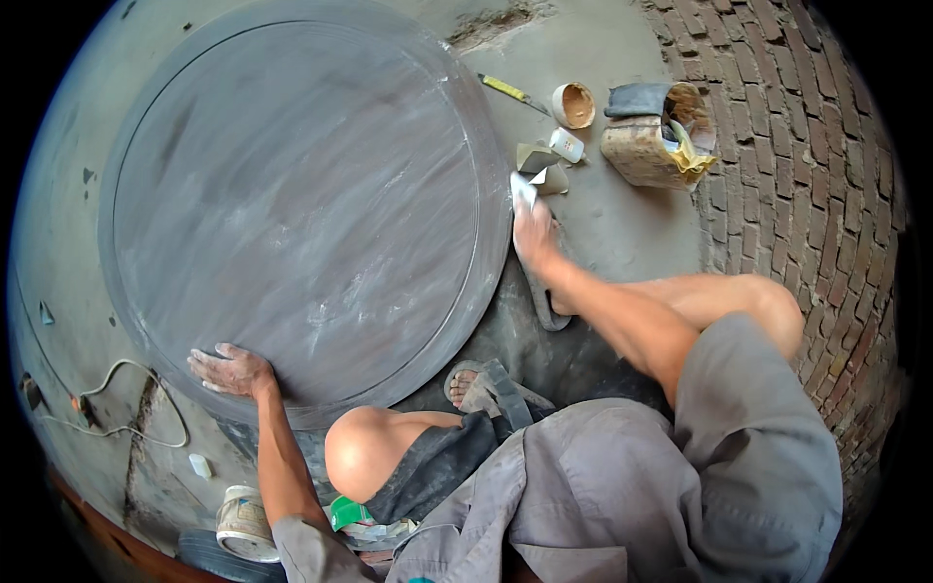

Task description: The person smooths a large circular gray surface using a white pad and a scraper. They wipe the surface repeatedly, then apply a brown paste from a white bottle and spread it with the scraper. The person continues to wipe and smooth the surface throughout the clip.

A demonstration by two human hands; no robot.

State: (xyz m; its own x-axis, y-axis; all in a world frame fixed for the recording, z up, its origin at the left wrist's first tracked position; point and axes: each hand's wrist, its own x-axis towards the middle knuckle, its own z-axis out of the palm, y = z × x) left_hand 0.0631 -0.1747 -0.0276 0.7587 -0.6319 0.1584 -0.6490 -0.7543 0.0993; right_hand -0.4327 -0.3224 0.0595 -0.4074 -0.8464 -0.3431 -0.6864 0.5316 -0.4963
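Note:
A large round dark grey disc [301,204], smeared with pale dust and ringed by a groove near its rim, fills the left and middle. My left hand [231,371] lies on its near-left rim, dusty fingers stretched out. At the disc's right edge, my right hand [535,236] is closed on a small white folded piece [523,188]; its material is unclear. Just beyond that hand lie folded sheets [551,179], a white bottle [567,146], an open tub of tan paste [574,105] and a yellow utility knife [505,89].
A worn container [643,154] with cloth and yellow wrapping stands at the right, beside brick paving [777,146]. A pale cable [160,398] curls on the floor at the left. A white bucket [245,525] and a tyre [219,559] are at lower left. My sandalled foot [465,387] is near the disc.

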